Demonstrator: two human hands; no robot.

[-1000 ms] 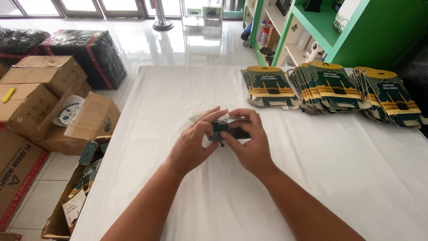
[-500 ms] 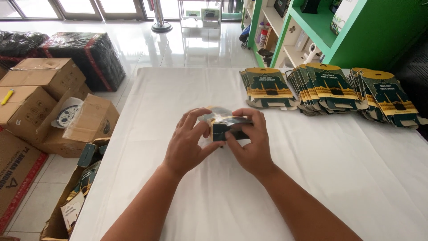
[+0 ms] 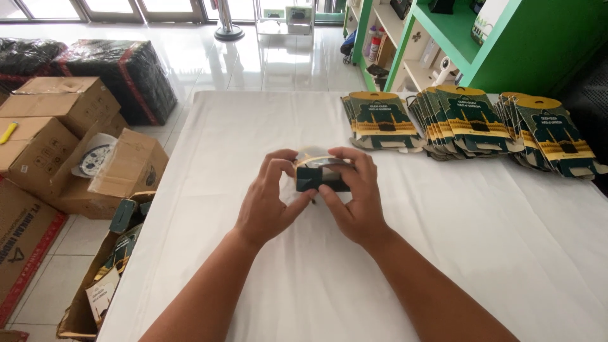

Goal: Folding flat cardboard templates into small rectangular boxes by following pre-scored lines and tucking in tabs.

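Both hands hold one small dark green and gold cardboard box (image 3: 315,176) just above the white tablecloth (image 3: 481,240) at the table's middle. My left hand (image 3: 269,201) grips its left side with thumb and fingers. My right hand (image 3: 354,196) wraps the right side, and the fingers cover much of the box. A pale flap stands up at the top of the box.
Three fanned stacks of flat green and gold carton blanks (image 3: 472,120) lie along the table's far right. Brown cardboard boxes (image 3: 57,139) and an open box of more blanks (image 3: 111,272) stand on the floor at left. Green shelving (image 3: 456,38) rises behind.
The box has turned in my hands: its flat, tilted flap now stands folded up over the dark body. Both hands stay at the same spot above the cloth.
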